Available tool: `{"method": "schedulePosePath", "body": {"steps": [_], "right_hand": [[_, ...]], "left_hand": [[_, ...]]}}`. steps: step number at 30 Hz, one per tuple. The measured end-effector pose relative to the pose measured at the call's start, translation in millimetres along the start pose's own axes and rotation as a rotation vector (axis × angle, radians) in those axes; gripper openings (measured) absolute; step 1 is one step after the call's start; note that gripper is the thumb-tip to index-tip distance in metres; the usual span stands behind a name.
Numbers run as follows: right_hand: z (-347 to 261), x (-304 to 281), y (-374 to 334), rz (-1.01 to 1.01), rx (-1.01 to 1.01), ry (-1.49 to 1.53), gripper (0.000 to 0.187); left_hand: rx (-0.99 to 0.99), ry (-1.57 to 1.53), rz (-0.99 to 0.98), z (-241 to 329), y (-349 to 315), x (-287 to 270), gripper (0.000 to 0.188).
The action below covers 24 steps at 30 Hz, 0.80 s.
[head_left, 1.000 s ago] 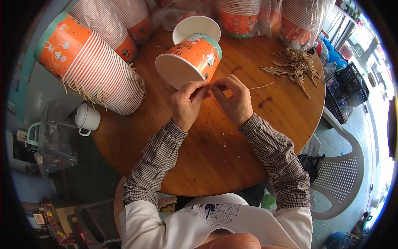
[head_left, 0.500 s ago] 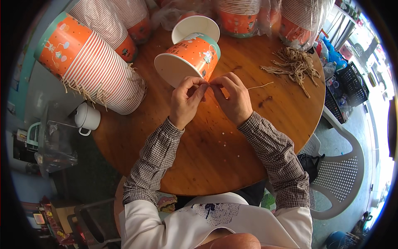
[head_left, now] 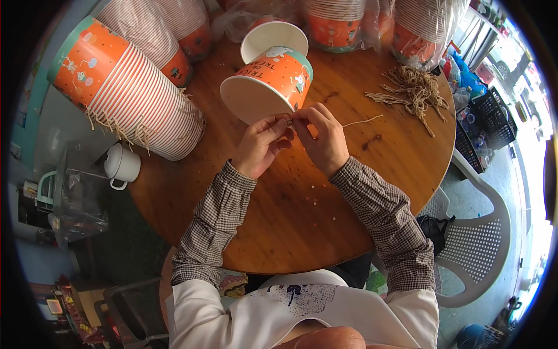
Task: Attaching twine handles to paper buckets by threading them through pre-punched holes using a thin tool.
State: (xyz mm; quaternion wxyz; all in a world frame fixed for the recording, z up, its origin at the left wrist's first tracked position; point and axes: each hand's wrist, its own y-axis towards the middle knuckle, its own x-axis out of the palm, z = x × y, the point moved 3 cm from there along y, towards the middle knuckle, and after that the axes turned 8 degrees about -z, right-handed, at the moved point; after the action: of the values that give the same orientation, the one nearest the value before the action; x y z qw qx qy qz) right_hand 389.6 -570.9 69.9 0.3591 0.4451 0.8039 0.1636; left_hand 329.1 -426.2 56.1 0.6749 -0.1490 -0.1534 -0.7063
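Note:
An orange paper bucket (head_left: 283, 72) with a teal band and cartoon print lies tipped on the round wooden table, its open white mouth toward me. At the lower right of its rim, the fingertips of my left hand (head_left: 260, 145) and my right hand (head_left: 324, 142) meet in a pinch. They close on a thin twine cord (head_left: 365, 121), whose tail runs rightward from behind my right hand. Its short end is mostly hidden by my fingers. Another paper bucket (head_left: 273, 39) stands behind, showing its white inside.
A leaning stack of nested buckets (head_left: 148, 96) with twine ends sticking out lies at the left, beside a white lidded mug (head_left: 122, 165). A pile of twine pieces (head_left: 415, 96) rests at the right. Plastic-wrapped bucket stacks (head_left: 334, 26) line the back. A grey chair (head_left: 479, 244) stands at right.
The tipped bucket has turned and shifted slightly to the right, so more of its print faces up. My left hand's lower fingers have loosened a little, while both hands stay at the rim.

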Motion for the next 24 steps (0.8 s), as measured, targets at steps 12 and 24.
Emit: {"method": "schedulePosePath", "body": {"steps": [12, 24], "right_hand": [[-5.2, -6.9, 1.9, -0.001, -0.055, 0.005, 0.016], [0.4, -9.2, 2.3, -0.008, 0.022, 0.114, 0.013]], "left_hand": [[-0.015, -0.093, -0.003, -4.3, 2.9, -5.5, 0.018], [0.121, 0.187, 0.054, -3.5, 0.8, 6.6, 0.019]]}}
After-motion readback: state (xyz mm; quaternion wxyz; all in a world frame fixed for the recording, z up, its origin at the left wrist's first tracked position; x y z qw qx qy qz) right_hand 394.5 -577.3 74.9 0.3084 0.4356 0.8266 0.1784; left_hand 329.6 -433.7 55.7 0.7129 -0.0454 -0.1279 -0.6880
